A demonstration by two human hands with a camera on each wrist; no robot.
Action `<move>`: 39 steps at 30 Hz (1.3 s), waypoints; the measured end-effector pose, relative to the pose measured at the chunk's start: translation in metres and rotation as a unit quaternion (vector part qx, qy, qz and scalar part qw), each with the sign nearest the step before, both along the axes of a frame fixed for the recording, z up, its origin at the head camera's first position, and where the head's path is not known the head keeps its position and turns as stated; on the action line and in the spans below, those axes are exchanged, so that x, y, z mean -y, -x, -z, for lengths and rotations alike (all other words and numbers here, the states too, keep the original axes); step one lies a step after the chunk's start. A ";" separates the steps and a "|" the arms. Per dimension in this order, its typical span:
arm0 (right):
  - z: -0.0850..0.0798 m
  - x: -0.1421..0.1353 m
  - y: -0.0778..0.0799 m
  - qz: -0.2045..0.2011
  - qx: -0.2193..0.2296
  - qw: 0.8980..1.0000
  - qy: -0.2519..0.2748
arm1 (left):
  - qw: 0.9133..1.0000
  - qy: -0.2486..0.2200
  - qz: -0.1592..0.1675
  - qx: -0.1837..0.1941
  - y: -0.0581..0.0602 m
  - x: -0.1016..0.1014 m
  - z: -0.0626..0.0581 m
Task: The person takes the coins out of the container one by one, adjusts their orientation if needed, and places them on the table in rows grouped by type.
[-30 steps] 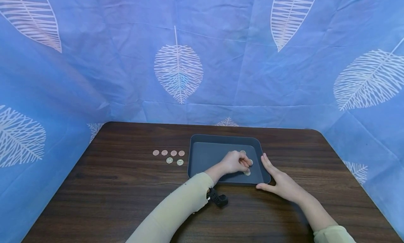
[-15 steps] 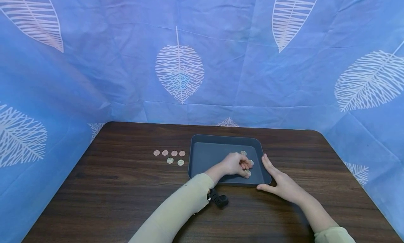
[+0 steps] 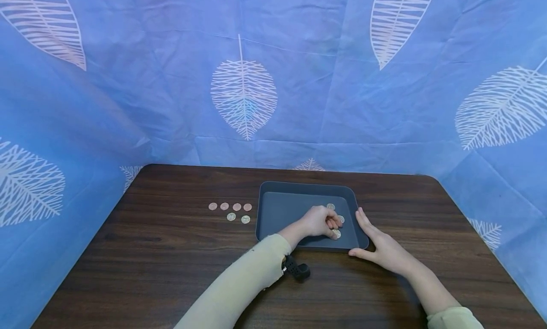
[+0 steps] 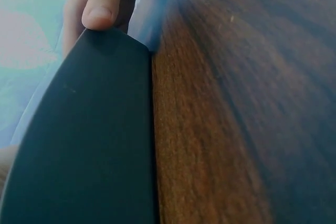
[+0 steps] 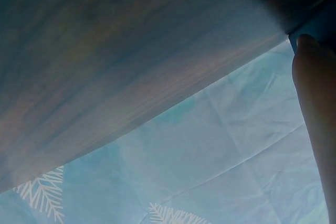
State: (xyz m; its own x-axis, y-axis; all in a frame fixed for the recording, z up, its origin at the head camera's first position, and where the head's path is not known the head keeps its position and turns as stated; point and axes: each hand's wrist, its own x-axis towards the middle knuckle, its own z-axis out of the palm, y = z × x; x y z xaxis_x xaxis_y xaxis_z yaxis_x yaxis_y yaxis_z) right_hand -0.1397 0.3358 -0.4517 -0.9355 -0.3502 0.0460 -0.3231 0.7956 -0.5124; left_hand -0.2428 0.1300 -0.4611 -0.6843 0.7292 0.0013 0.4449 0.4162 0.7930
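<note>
My left hand (image 3: 317, 221) reaches into the dark grey tray (image 3: 279, 201). Its fingers are curled, and the thumb and fingertips are at a pale gold coin (image 3: 337, 234) near the front right of the tray floor. Two more coins lie behind it, one beside the fingers (image 3: 341, 219) and another coin (image 3: 331, 206) farther back. My right hand (image 3: 384, 248) steadies the tray's right side, fingers straight along the wall and thumb at the front corner. The left wrist view shows that thumb (image 4: 100, 17) on the corner, past the tray's front wall (image 4: 94, 129).
Left of the tray, on the dark wood table (image 3: 171, 267), several copper-coloured coins (image 3: 224, 206) form a row. In front of them are two pale gold coins (image 3: 231, 217). A blue cloth with white leaf prints (image 3: 171, 96) hangs around the table. A black strap (image 3: 297, 268) circles my left wrist.
My left thumb has shifted slightly toward the front, so more of the front coin shows. The coins and tray keep their places, and the right hand has not moved.
</note>
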 end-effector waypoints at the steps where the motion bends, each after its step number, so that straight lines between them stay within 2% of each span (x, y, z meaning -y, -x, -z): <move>1: 0.000 0.000 0.000 0.000 0.000 1.000 -0.001 | 1.000 0.000 -0.002 -0.001 0.000 0.000 0.000; 7: 0.001 0.000 0.001 0.006 -0.002 1.000 -0.006 | 1.000 -0.001 -0.013 -0.004 0.000 0.000 0.000; 15: 0.002 0.000 0.001 0.005 0.008 1.000 0.001 | 1.000 -0.019 -0.011 0.009 0.000 0.002 -0.001; 22: 0.001 0.000 0.000 -0.001 0.000 1.000 -0.001 | 0.998 -0.043 -0.012 0.047 0.000 0.003 -0.002; 25: 0.000 0.000 -0.001 0.000 0.000 1.000 -0.002 | 0.997 -0.048 -0.011 0.052 -0.001 0.003 -0.001; 34: -0.001 0.001 -0.002 0.003 0.001 1.000 -0.001 | 0.999 -0.038 0.001 0.016 -0.002 0.002 -0.001; 39: -0.002 0.001 -0.001 0.002 0.004 1.000 -0.002 | 0.999 -0.054 -0.004 0.006 -0.002 0.004 -0.004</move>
State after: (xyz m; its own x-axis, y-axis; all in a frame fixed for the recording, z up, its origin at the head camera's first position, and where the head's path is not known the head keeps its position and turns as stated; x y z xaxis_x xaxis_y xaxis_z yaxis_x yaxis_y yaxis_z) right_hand -0.1383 0.3347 -0.4498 -0.9376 -0.3458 0.0374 -0.3153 0.7997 -0.5110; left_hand -0.2403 0.1256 -0.4572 -0.6900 0.7203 0.0709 0.4318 0.3311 0.8390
